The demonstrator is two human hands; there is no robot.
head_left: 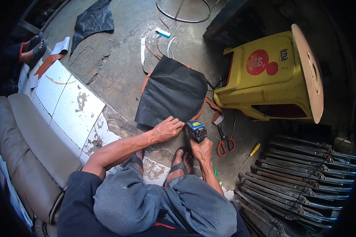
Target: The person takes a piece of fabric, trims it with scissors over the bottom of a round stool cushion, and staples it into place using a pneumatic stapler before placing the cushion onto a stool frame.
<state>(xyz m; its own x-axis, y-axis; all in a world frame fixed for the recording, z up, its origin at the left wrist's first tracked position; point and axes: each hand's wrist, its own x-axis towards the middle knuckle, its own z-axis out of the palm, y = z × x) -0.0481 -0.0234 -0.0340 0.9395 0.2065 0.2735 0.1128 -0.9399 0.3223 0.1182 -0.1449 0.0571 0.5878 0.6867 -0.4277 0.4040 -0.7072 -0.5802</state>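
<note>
A black fabric sheet lies over a rounded piece with an orange-brown edge on the floor. At the sheet's lower edge, my left hand is closed, its fingers pinching the black material. My right hand is wrapped round a blue and black tool, whose front end meets the sheet's lower right edge, just right of my left fingertips. Black scissors with orange handles lie to the right of the tool.
A yellow stool lies on its side at the right, against a round board. A yellow screwdriver and many metal tubes lie lower right. Brown cushions stand left. Another person's feet show upper left.
</note>
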